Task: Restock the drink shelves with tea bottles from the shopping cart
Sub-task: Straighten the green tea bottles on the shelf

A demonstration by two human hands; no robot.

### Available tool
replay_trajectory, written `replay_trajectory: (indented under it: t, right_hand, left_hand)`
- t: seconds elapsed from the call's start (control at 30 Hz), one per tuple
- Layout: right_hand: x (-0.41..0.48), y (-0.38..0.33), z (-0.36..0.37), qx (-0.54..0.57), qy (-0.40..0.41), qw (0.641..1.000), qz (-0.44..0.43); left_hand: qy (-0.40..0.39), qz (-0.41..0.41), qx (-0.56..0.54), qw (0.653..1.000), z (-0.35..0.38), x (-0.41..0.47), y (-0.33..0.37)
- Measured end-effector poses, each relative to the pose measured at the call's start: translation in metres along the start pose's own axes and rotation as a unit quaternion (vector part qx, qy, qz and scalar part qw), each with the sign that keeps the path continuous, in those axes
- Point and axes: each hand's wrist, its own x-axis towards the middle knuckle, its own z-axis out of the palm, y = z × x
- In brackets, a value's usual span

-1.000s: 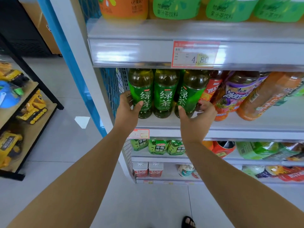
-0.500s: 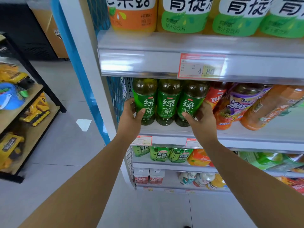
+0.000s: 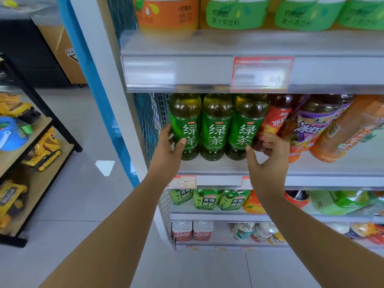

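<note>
Three in a row, upright, at the left end of the middle shelf (image 3: pixel 311 167). My left hand (image 3: pixel 169 148) grips the left green tea bottle (image 3: pixel 188 121), thumb across its label. The middle green tea bottle (image 3: pixel 217 129) stands untouched between. My right hand (image 3: pixel 268 156) curls round the right green tea bottle (image 3: pixel 246 123), fingers tucked against the red iced tea bottle (image 3: pixel 278 119). This row looks placed, just squaring up, I'd say. The cart's out of view, so I can't tell what's left.
</note>
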Motion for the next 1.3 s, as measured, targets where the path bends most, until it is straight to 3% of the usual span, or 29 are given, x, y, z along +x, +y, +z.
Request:
replay_trajectory:
  t: [0.07,0.2,0.37,0.5,0.67,1.0,1.13,1.3]
  right_hand:
    - [-0.007,-0.008,0.003,-0.038,-0.006,0.994,-0.101]
    - [0.004,-0.034,0.014,-0.053,-0.062,0.974,-0.212]
    - [0.03,-0.054,0.015,-0.168,-0.008,0.931,-0.324]
    - [0.049,-0.054,0.012,-0.295,-0.02,0.88,-0.372]
    - [0.06,-0.045,0.013,-0.35,-0.045,0.844,-0.403]
    - [0.067,-0.032,0.009,-0.321,-0.035,0.849,-0.419]
    - [0.056,-0.02,0.013,-0.249,-0.002,0.882,-0.401]
    - [0.038,-0.006,0.026,-0.238,0.014,0.9,-0.366]
  left_hand:
    - [0.027,0.025,-0.003,0.999,0.007,-0.004,-0.002]
    - [0.104,0.086,-0.003,0.991,0.017,-0.001,0.003]
    - [0.122,0.143,-0.029,0.982,0.021,0.007,0.013]
    - [0.116,0.143,-0.024,0.983,0.026,0.009,0.006]
    - [0.11,0.155,-0.016,0.982,0.024,0.011,0.001]
    - [0.053,0.145,-0.072,0.985,0.024,0.014,0.01]
    - [0.053,0.065,-0.112,0.99,0.017,0.031,0.011]
    - [-0.039,0.031,-0.196,0.979,0.018,0.05,0.018]
